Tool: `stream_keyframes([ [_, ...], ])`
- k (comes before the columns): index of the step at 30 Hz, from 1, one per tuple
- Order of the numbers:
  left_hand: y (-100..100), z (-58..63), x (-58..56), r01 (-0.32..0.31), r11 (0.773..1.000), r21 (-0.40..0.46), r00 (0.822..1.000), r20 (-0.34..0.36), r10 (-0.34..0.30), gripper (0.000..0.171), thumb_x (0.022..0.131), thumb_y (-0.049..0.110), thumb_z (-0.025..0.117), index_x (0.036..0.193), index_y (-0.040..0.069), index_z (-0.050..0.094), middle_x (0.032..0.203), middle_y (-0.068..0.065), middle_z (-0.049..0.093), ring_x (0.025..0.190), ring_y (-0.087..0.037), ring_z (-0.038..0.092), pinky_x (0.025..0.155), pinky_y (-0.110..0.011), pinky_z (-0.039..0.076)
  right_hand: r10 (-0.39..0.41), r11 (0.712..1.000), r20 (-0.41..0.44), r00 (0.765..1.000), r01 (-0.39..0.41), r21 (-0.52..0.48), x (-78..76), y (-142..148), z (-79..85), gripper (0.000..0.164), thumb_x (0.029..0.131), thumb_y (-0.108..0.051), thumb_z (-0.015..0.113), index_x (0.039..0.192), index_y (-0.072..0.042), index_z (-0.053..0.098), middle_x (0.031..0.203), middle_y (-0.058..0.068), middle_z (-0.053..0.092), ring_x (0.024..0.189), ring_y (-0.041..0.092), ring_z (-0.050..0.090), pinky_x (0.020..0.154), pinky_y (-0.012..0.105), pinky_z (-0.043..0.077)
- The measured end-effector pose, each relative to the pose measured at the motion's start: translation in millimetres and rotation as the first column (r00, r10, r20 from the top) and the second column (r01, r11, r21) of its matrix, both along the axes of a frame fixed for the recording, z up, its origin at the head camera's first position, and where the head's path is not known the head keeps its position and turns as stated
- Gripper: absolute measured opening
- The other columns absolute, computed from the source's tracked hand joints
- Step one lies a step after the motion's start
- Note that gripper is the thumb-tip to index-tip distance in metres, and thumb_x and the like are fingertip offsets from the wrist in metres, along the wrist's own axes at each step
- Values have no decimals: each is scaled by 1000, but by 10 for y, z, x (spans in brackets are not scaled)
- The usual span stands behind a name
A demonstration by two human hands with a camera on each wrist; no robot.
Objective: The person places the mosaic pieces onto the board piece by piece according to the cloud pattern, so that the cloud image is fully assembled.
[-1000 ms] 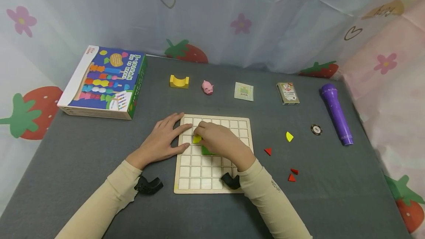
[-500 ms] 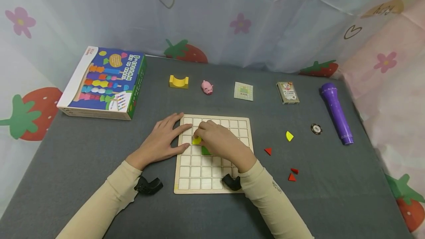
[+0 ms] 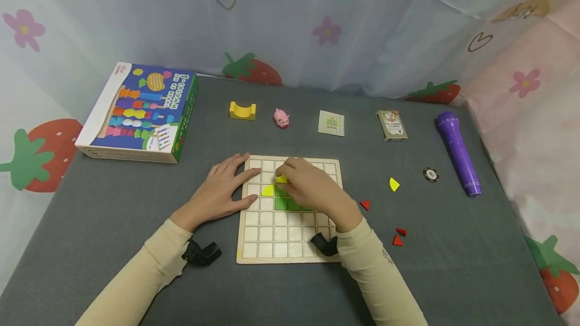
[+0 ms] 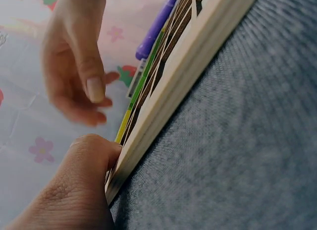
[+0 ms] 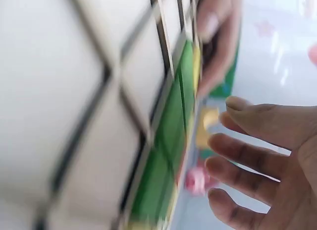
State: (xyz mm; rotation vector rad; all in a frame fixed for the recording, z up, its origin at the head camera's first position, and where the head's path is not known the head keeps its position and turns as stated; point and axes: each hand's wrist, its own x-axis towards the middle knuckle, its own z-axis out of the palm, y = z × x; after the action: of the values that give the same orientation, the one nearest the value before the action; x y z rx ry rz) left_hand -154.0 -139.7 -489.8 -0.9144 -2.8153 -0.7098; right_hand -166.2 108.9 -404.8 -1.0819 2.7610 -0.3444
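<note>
A wooden grid board (image 3: 274,235) lies flat in front of me. Resting on its left edge is my left hand (image 3: 215,192), fingers spread; the left wrist view shows the thumb (image 4: 94,150) at the rim. Just over the board hovers my right hand (image 3: 312,187), and in the right wrist view its relaxed fingers (image 5: 247,153) hold nothing. Below it, green square pieces (image 3: 287,204) fill several cells. One yellow piece (image 3: 268,190) lies in a cell left of them, and another yellow piece (image 3: 281,179) shows by the right fingertips. The right hand hides part of the pattern.
Right of the board lie red triangles (image 3: 397,240), a yellow wedge (image 3: 394,184), a poker chip (image 3: 431,174) and a purple flashlight (image 3: 458,155). Behind it are a card box (image 3: 391,126), pattern card (image 3: 331,123), pink pig (image 3: 281,118), yellow arch block (image 3: 242,111) and large toy box (image 3: 136,114).
My right hand has let go of the yellow piece at the left cell and moved up and to the right, uncovering it. My left hand has stayed in place on the board.
</note>
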Motion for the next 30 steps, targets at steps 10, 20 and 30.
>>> stream_keyframes([
  [10,12,11,-14,8,1000,8,1000,15,-8,61,89,50,59,142,24,47,154,-13,28,143,-35,24,105,-57,27,-348,935,-6,937,347,-68,-71,1141,113,26,95,-17,60,117,-2,62,113,14,59,98,28,60,82,44,50],
  [20,7,9,-3,-5,1000,11,1000,24,4,61,88,50,61,142,24,48,154,-13,28,143,-35,24,104,-57,27,-585,810,67,808,578,100,63,1979,39,34,95,-22,58,113,7,58,109,26,59,98,40,59,80,56,46],
  [30,17,23,7,-7,1000,9,1000,21,6,62,87,50,61,142,24,48,154,-13,28,142,-35,24,105,-58,27,-507,861,92,857,508,16,83,2039,-86,25,91,-8,62,112,4,60,105,26,59,94,38,58,80,53,46],
])
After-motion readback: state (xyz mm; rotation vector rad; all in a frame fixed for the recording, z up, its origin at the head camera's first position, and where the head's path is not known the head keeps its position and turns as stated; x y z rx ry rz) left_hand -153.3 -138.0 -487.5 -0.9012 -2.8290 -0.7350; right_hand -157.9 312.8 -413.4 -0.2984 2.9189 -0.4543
